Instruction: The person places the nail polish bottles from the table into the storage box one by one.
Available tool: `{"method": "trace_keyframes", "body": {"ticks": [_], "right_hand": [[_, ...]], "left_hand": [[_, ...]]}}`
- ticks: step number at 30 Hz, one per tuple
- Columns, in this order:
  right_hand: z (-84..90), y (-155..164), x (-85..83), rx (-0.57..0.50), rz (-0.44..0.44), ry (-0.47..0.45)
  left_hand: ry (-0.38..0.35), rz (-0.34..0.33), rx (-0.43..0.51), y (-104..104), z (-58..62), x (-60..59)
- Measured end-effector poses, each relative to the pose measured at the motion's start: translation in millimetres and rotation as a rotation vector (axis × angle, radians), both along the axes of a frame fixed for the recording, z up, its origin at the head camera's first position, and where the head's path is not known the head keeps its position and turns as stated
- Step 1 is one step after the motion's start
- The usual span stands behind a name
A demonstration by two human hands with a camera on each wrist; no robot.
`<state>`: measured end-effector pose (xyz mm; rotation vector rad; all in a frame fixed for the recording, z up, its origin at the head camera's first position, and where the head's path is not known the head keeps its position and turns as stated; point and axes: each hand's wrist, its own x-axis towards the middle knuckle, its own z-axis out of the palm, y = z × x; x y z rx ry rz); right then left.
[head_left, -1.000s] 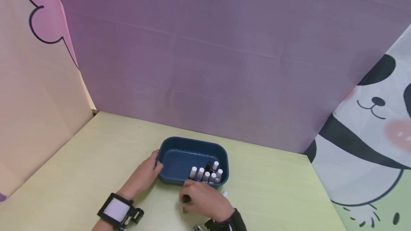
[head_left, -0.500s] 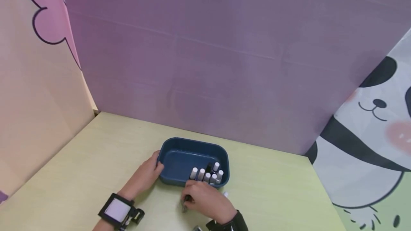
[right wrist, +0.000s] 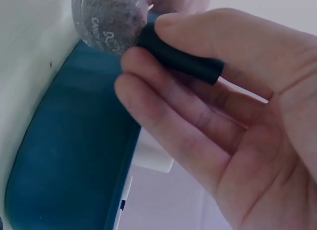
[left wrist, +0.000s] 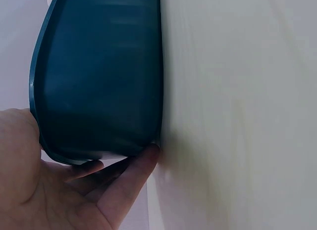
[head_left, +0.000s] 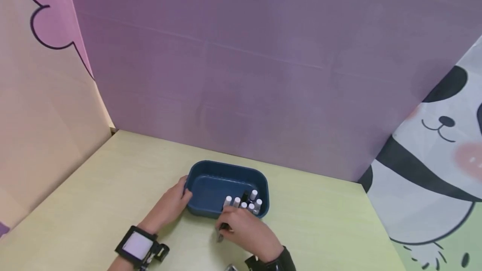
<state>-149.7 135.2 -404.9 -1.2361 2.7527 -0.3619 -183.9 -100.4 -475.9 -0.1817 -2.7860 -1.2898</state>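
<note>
Right hand (head_left: pixel 248 231): pinching a small bottle (right wrist: pixel 111 20) of glittery grey fill by its black cap (right wrist: pixel 181 57), thumb on one side and curled fingers (right wrist: pixel 163 116) on the other; hovering just in front of the near wall of the blue tray (head_left: pixel 226 165), outside it, low over the table (head_left: pixel 113 179). In the head view, showing only as a dark stub (head_left: pixel 222 231) at the fingertips.

Left hand (head_left: pixel 171 206): bracing the left end of the tray, fingers (left wrist: pixel 133 175) lying fairly straight along the foot of the wall (left wrist: pixel 99 76), gripping nothing.

Inside the tray: standing upright, a cluster of white-capped bottles (head_left: pixel 244 202) plus one dark-capped, crowding the near right corner and touching or nearly touching one another; exact count too small to tell. Taking up the rest of the tray, bare blue floor.

Progress, judging from this layout: several bottles sitting in the tray already; one more being carried, not yet over the rim. Seeing no other loose bottles on the table, though the strip nearest the person is falling outside the frame. A white block (right wrist: pixel 153 156) showing beside the tray wall in the right wrist view, too blurred to identify.
</note>
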Motion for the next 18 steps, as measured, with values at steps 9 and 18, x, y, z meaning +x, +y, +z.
{"method": "trace_keyframes", "body": {"ticks": [9, 18], "right_hand": [[6.6, 3.7, 0.6, -0.005, -0.027, -0.001], [13.2, 7.3, 2.4, 0.0, -0.064, 0.016]], "left_hand": [[-0.022, -0.006, 0.018, 0.3, 0.1, 1.3], [-0.015, -0.009, 0.017, 0.4, 0.8, 1.9]]}}
